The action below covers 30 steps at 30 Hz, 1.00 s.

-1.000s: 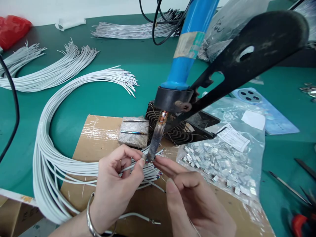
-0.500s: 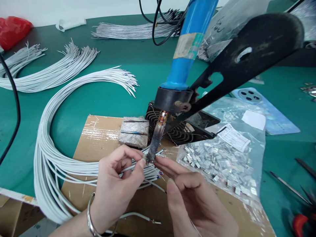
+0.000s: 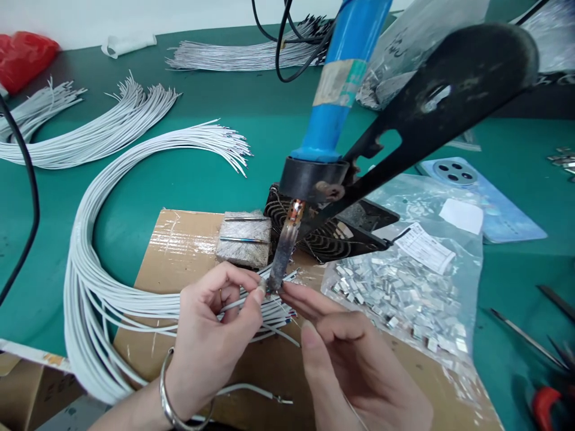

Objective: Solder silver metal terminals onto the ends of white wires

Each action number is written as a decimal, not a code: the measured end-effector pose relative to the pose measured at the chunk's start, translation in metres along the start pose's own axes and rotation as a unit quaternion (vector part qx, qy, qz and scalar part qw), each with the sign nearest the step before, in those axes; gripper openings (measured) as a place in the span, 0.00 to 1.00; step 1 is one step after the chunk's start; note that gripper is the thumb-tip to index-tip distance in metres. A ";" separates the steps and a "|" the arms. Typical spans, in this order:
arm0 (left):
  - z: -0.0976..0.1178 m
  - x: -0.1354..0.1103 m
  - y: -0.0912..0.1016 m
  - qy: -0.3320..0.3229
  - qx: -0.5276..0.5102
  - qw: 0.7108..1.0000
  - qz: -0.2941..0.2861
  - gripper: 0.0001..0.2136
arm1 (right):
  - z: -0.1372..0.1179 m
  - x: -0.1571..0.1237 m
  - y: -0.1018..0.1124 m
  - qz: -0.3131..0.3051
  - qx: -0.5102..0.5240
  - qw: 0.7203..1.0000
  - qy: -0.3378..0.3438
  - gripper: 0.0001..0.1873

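left fingers [image 3: 259, 294] pinch a white cable [image 3: 234, 304], end hidden by iron [image 3: 284, 251]; unclear whether right fingers [image 3: 309, 298] grip.

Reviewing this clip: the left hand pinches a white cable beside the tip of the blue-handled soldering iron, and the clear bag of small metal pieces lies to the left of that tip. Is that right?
Not quite: in the head view, the clear bag of small metal pieces lies to the right of the tip. The left hand does pinch a white cable beside the tip of the blue-handled soldering iron.
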<state>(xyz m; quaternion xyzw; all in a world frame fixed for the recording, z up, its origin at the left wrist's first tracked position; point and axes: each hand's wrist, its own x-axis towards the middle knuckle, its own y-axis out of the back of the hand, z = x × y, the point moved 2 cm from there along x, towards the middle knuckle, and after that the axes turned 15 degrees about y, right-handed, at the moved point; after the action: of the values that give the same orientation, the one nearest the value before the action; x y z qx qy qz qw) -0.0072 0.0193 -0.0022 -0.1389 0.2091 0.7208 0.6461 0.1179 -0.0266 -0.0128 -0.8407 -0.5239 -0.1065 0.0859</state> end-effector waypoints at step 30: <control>0.005 0.003 0.001 -0.022 0.022 0.999 0.009 0.04 | 0.002 0.000 -0.002 -0.004 0.010 1.000 0.002 0.12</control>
<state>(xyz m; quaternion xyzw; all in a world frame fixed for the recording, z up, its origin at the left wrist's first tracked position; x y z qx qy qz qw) -0.0077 0.0239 0.0011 -0.1067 0.2121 0.7244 0.6472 0.1159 -0.0251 -0.0151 -0.8374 -0.5284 -0.1029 0.0946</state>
